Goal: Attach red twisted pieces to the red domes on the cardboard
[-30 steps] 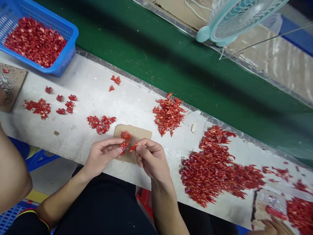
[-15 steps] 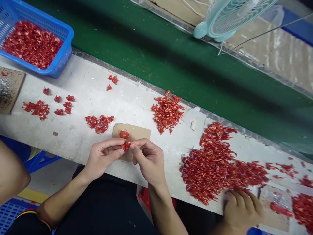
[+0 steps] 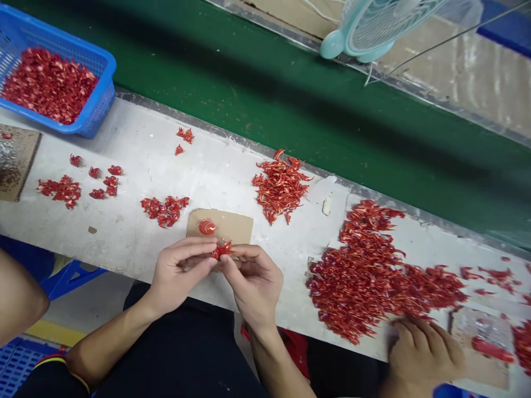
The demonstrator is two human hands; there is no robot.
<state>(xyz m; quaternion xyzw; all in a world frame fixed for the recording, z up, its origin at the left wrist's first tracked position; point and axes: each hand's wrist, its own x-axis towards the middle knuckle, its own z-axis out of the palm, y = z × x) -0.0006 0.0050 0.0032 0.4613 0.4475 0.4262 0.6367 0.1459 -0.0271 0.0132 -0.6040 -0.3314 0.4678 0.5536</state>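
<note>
My left hand (image 3: 176, 268) and my right hand (image 3: 253, 279) meet over the near edge of the white bench. Together their fingertips pinch a small red petal cluster (image 3: 222, 249). Just beyond it lies a brown cardboard piece (image 3: 232, 225) with a red blob (image 3: 207, 226) on it. A small group of assembled red clusters (image 3: 165, 209) lies left of the cardboard. A pile of loose red petals (image 3: 280, 185) sits to the right behind it.
A big heap of red petals (image 3: 373, 276) covers the bench at right, with another person's hand (image 3: 423, 354) at its near edge. A blue basket (image 3: 97, 105) of red pieces stands far left. Behind runs a green belt (image 3: 290, 105), with a teal fan (image 3: 369, 27) above.
My hands have come together: the petal in my right fingers now joins the cluster in my left. Another person's hand came in at the lower right, by the big heap.
</note>
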